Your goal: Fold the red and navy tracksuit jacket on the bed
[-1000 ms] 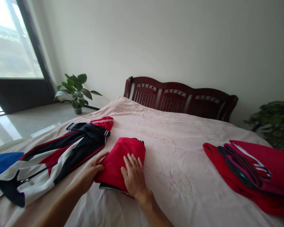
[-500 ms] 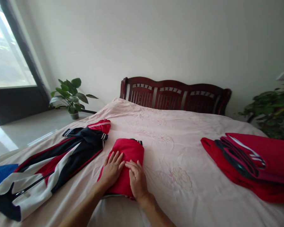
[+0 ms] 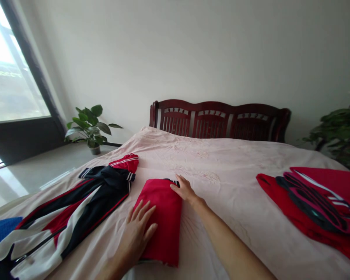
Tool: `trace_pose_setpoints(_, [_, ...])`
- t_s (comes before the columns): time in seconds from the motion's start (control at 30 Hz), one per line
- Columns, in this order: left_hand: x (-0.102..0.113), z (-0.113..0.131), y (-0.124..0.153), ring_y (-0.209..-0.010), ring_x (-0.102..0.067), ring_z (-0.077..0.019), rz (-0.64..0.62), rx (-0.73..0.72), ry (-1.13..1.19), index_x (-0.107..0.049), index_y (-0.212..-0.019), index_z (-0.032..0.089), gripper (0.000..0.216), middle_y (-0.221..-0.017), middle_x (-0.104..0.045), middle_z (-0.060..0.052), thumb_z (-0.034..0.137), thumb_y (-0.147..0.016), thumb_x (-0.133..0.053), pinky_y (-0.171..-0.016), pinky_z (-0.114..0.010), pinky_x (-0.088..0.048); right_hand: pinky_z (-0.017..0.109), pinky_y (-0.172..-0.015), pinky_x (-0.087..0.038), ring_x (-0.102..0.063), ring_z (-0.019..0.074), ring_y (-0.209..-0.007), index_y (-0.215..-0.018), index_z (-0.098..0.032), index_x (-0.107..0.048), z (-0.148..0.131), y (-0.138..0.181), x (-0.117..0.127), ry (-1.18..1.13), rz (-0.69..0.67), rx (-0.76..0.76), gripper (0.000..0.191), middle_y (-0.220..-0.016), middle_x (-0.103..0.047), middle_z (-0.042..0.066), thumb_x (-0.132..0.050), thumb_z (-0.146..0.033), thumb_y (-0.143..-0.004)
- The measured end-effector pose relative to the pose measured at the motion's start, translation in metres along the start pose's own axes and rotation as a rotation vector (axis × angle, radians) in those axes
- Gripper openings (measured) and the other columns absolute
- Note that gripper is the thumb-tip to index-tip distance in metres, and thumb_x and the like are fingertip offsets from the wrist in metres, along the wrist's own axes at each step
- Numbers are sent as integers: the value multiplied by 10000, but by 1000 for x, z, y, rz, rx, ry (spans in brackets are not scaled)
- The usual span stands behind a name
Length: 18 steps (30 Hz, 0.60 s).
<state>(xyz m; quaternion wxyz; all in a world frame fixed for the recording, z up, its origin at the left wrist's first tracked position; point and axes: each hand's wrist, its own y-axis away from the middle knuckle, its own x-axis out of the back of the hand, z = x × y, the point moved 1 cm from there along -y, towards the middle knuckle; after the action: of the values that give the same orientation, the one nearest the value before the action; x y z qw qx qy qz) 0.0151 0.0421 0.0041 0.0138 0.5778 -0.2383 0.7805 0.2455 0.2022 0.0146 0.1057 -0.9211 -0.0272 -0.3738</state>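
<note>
A folded red garment [image 3: 163,217] lies on the pink bedspread [image 3: 221,175] in front of me. My left hand [image 3: 138,231] rests flat on its near left part, fingers spread. My right hand [image 3: 184,189] reaches across to its far right corner and touches the edge there, where a dark striped trim shows. Neither hand grips anything that I can see.
An unfolded navy, red and white tracksuit jacket [image 3: 72,206] sprawls to the left. A pile of red clothes [image 3: 315,206] sits at the right. A blue item [image 3: 0,231] is at the far left. Beyond are a dark wooden headboard [image 3: 218,120] and potted plants [image 3: 89,124].
My right hand has slid from the near part of the red garment up to its far right corner. My left hand has moved back to the near left part.
</note>
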Motion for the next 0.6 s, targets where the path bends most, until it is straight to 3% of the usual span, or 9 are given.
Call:
trace_pose_setpoints(0.1, [9, 12, 27, -1428, -391, -328, -10, -302, -29, -362, -1520, 351, 764, -1539, -468, -47, 562, -846, -654, -1141, -544, -360, 358, -1039, -436, -583, 258, -1240, -1309, -182, -627, -1, -7, -1, 42, -97, 3, 611, -1318, -651, 125, -670, -519, -801])
trace_pose_setpoints(0.2, [3, 17, 45, -1331, -520, -296, 72, -465, -128, -349, -1528, 348, 724, -1478, -540, -46, 494, -882, -640, -1098, -469, -433, 359, -982, -451, -631, 261, -1136, -1173, -175, -697, -5, -4, -6, 84, -88, 4, 502, -1186, -711, 131, -638, -534, -827])
trace_pose_setpoints(0.3, [-4, 12, 47, -1245, -604, -243, 166, -509, -186, -423, -1495, 335, 541, -1389, -625, -34, 421, -970, -521, -1049, -387, -489, 357, -978, -430, -625, 257, -1106, -1096, -174, -720, -10, 2, -10, 97, -18, 14, 409, -1141, -713, 135, -623, -488, -853])
trace_pose_setpoints(0.43, [1, 0, 42, -1164, -661, -198, 168, -508, -102, -519, -1419, 344, 433, -1297, -694, -18, 400, -992, -481, -1038, -331, -502, 335, -974, -411, -613, 232, -1053, -794, -216, -739, -15, 8, -10, 52, 54, 11, 214, -1008, -720, 103, -622, -384, -856])
trace_pose_setpoints(0.6, [20, -19, 48, -1133, -677, -164, 251, -447, -27, -643, -1233, 320, 281, -1222, -735, 6, 296, -987, -510, -1118, -307, -412, 313, -894, -434, -614, 217, -943, -629, -214, -671, -20, 15, -13, -127, 126, -32, 326, -864, -701, 74, -560, -396, -876])
